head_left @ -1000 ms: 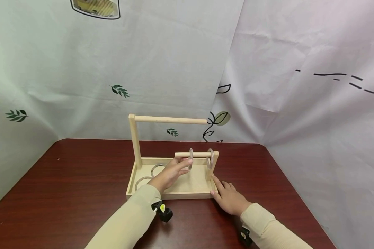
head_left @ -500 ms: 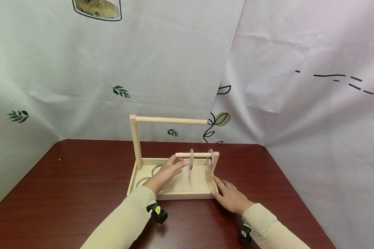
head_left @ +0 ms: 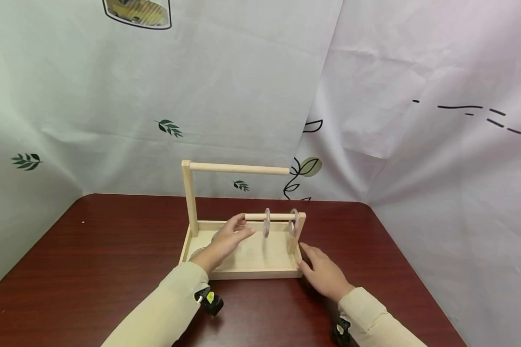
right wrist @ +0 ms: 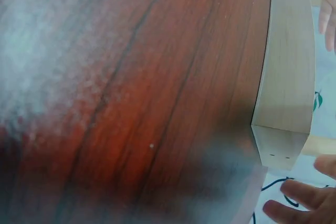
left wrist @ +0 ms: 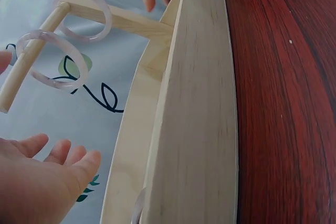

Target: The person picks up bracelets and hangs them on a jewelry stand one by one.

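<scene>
1. Left hand (head_left: 227,239) hovers open, fingers relaxed, holding nothing; the hung ring (head_left: 267,222) is just beyond its fingertips on the short dowel (head_left: 269,217).
2. Right hand (head_left: 323,273), open, steadies the tray (head_left: 260,273) at its near corner.
3. Approach rings in the tray gently.

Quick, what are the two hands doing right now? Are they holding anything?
Left hand: open, fingers straight, holding nothing, over the wooden tray.
Right hand: open, holding nothing, beside the tray's right corner.
</scene>
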`<state>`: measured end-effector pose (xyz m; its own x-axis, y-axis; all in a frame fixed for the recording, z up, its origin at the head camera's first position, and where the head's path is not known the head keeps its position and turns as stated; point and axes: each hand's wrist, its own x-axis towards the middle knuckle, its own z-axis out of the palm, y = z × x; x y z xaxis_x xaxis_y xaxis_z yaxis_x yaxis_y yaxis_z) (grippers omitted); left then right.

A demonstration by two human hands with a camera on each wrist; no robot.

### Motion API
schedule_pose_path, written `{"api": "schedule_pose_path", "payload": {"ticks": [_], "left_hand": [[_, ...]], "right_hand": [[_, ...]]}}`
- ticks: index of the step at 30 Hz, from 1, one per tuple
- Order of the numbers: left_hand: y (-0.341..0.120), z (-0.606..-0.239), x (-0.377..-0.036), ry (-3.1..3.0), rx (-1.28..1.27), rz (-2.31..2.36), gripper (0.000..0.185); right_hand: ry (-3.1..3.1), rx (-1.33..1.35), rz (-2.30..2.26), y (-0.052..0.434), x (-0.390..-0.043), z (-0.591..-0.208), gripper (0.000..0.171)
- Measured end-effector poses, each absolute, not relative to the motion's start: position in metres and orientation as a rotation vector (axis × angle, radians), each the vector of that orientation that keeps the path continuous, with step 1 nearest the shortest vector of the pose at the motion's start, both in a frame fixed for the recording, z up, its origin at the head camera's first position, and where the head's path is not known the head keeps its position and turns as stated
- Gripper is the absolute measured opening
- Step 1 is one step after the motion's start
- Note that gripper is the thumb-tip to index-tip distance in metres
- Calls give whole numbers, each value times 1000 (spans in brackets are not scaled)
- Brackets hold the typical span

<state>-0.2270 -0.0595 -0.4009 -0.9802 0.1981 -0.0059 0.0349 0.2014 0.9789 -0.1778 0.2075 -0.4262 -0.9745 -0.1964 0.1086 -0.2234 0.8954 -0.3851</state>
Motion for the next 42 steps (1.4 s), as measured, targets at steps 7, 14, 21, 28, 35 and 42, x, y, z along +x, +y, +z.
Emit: {"api": "schedule_pose_path", "payload": {"ticks": [7,14,21,28,35,42], "left_hand": [[-71,-396,-221,2453,245,1816,65],[-80,-393,-216,2519,260,1723,69],[-89,-391,-207,2703,337,1527,73],[-97,-389,-198,2857,435,1350,76],[-105,-390,-191,3078,574,1073,75],[-114,-389,-187,3202,622,876,75]], "right_hand": [[-2923,278,628,206,-178,-421,49],[-2908,283,611,208,-177,-417,50],[-2867,342,546,206,-173,-414,50],[-2811,384,469,206,-169,-416,51],[-2771,456,416,204,-165,-417,52],[-2802,488,382,202,-161,-419,55]]}}
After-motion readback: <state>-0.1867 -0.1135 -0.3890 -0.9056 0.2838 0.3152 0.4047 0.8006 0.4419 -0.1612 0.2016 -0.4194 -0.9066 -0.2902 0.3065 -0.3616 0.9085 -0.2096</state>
